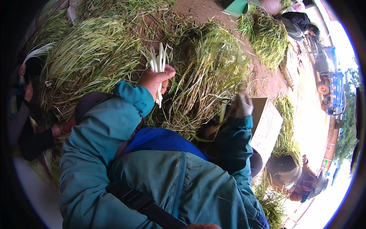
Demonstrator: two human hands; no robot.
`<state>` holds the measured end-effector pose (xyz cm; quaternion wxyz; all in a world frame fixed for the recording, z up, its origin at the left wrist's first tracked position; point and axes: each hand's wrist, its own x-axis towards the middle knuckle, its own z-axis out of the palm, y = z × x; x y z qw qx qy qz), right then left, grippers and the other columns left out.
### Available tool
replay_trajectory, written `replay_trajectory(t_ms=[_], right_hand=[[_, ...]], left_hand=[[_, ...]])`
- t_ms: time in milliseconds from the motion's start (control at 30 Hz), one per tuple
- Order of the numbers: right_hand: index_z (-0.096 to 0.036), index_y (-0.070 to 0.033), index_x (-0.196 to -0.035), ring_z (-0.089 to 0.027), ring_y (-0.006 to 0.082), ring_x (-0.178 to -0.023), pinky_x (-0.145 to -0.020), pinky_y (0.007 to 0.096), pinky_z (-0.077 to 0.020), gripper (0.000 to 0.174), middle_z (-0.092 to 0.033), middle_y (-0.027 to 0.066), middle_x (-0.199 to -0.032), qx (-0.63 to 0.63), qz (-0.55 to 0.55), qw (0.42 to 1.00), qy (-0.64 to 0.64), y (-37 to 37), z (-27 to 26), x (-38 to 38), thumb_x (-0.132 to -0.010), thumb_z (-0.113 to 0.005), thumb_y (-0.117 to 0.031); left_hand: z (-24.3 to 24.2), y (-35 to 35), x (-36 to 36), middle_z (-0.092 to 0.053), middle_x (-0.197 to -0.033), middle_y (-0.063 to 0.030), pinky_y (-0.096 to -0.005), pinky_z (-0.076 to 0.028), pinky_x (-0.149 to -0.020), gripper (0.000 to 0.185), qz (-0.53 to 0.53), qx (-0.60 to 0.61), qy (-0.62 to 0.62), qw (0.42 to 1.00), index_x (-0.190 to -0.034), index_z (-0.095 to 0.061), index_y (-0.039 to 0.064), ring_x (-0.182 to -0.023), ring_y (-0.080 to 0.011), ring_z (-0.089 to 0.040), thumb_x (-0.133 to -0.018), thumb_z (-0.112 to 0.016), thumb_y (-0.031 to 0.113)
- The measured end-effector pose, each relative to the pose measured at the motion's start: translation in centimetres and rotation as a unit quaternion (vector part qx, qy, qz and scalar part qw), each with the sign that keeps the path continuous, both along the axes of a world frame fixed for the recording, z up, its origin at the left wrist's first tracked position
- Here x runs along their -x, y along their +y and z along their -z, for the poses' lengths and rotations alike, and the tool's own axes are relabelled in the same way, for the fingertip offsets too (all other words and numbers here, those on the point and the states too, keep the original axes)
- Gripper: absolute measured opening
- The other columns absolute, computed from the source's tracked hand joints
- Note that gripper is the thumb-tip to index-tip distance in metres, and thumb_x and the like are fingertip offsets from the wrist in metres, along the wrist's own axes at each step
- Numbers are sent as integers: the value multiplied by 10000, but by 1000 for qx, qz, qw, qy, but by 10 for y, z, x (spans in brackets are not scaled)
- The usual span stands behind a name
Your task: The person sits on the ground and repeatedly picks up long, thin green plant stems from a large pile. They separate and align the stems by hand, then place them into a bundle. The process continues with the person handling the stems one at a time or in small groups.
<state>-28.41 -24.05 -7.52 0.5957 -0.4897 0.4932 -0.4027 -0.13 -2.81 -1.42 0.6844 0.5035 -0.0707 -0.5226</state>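
Observation:
My left hand (157, 80), bare and coming out of a teal sleeve, grips a small bunch of white leafy stalks (155, 63) with the thumb across them. My right hand (242, 106) is at the right, blurred, with something pale on it, perhaps a glove. Blurred green-yellow leaves rise just above it; whether its fingers hold them cannot be made out. Between and beyond both hands lies a heap of long green and straw-coloured stalks (200, 77).
Another large heap of stalks (91, 51) lies at the left, beside a co-worker's hands. A pale board or box (266, 126) stands by my right forearm. Green containers (236, 7) are at the top. Other people and a blue truck (333, 91) are at the right.

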Motion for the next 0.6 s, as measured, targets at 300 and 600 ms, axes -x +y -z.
replay_trajectory(t_ms=[300, 600], right_hand=[[-558, -122, -918, -346, 84, -418, -374, 250, -331, 284, -381, -30, -528, -227, 32, 967, -114, 9, 17, -13, -777, -602, -365], [-583, -81, -842, -333, 96, -432, -371, 243, -299, 204, -401, -18, -540, -128, -34, 988, -76, 25, 14, -37, -789, -599, -278]], left_hand=[[0, -5, 2, -494, -650, -15, -200, -285, -344, 285, 29, -32, 22, 999, -745, -537, 41, -436, -52, -405, -735, -665, 296], [4, -8, 3, -559, -855, -60, -289, -472, -559, 292, 66, -27, 67, 995, -983, -522, 55, -655, -136, -557, -815, -557, 291]])
